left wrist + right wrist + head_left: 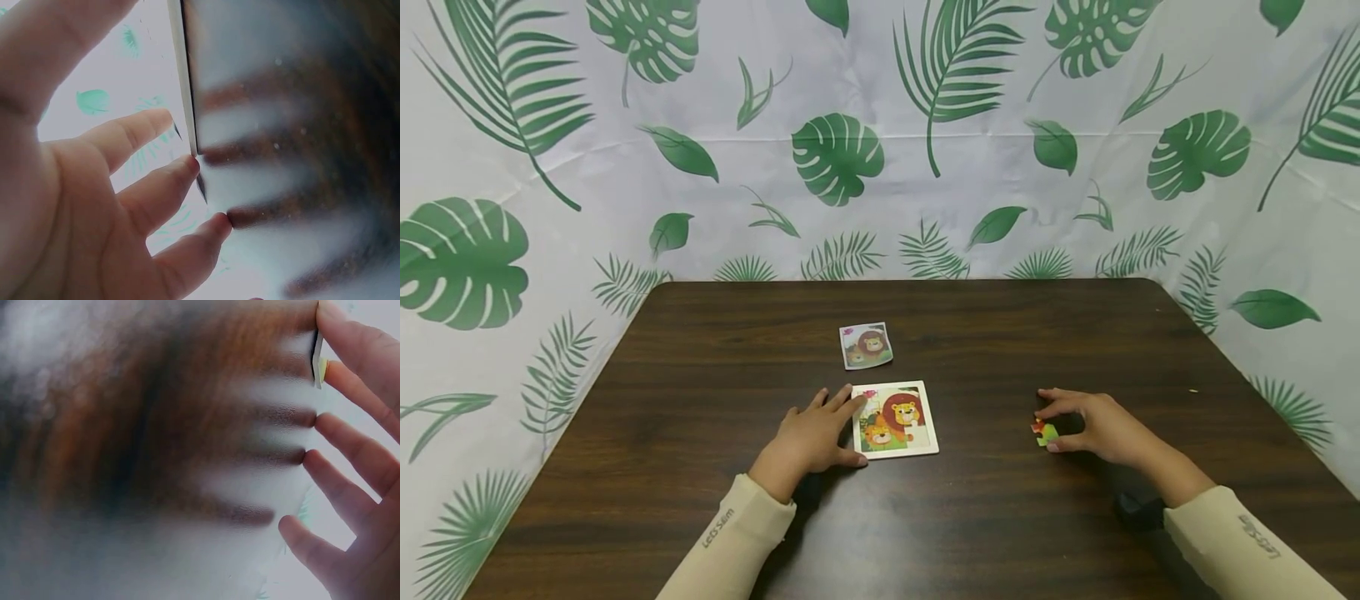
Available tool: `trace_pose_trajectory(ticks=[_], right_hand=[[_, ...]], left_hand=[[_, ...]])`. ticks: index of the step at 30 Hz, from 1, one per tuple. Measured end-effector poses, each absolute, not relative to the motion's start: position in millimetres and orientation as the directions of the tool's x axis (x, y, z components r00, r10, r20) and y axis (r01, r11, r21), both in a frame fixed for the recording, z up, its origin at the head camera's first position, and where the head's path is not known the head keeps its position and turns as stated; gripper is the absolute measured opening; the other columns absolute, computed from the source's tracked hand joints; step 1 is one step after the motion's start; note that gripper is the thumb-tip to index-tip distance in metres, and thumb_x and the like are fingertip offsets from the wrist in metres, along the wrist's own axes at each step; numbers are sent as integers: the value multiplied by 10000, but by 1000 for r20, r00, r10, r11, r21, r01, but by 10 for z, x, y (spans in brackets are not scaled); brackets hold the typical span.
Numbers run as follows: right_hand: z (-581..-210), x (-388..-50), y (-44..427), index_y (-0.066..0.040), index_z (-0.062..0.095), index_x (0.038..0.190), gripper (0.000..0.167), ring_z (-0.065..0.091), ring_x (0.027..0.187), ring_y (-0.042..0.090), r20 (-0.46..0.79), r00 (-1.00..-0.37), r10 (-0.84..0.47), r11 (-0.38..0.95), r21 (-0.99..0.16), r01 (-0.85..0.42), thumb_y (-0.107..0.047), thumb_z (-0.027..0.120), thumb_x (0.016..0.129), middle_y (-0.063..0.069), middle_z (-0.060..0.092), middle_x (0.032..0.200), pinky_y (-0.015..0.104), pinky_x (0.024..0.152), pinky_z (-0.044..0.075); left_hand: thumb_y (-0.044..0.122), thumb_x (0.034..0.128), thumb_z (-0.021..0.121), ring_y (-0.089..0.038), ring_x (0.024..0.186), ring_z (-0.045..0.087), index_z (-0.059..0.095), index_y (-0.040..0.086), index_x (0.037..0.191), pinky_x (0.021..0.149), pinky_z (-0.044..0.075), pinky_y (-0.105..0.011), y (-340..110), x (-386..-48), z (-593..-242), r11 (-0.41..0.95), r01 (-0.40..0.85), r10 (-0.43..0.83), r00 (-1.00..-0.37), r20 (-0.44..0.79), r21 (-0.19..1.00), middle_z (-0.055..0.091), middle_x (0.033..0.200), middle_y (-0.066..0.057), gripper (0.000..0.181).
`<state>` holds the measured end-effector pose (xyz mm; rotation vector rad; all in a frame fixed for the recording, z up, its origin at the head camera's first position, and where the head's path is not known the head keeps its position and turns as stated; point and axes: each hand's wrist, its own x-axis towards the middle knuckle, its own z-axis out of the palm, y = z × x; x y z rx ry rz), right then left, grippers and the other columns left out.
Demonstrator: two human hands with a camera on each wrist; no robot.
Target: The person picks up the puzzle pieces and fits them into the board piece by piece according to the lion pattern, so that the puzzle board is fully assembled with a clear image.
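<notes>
A square lion jigsaw puzzle (902,455) with a pale frame lies on the table, with bare pale patches at its lower right and upper left. My left hand (812,439), fingers spread, rests at the frame's left side; the fingertips are on its upper left corner and the thumb is by the lower left one. In the left wrist view the frame's edge (186,81) appears from the side. Off to the right, my right hand (1101,427) pinches a green and red puzzle piece (1047,435) between thumb and index finger, down at the tabletop. The other fingertips (325,422) touch the table.
Behind the puzzle lies a small picture card (866,346) with the same lion scene. The dark wooden table (737,358) reaches back to a white leaf-print cloth (962,200). A tiny light speck (1193,390) lies beyond the right hand.
</notes>
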<state>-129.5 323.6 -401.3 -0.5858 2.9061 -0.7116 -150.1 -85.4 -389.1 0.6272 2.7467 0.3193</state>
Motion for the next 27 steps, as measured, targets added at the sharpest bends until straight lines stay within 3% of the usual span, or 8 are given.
trace_pose_trajectory(ticks=[14,27], right_hand=[[-3959,-1408,3068,-142,691,1077,415,525,1122,342,17,-921,-390,826,-435,-358,-358,767,730,120,580,1228,527,878,415],[-3850,-1598,2386,-119,688,1061,386,554,1099,294,87,-872,-481,736,-500,-456,-316,772,740,95,599,1204,487,883,430]], left_hand=[[519,740,700,-364,1346,208,322,217,1449,956,239,-648,-868,-1493,-3893,880,376,449,-858,-251,290,216,1510,-46,858],[542,748,677,-348,1347,216,322,221,1449,953,258,-636,-864,-1501,-3909,881,391,455,-855,-248,268,199,1515,-43,849]])
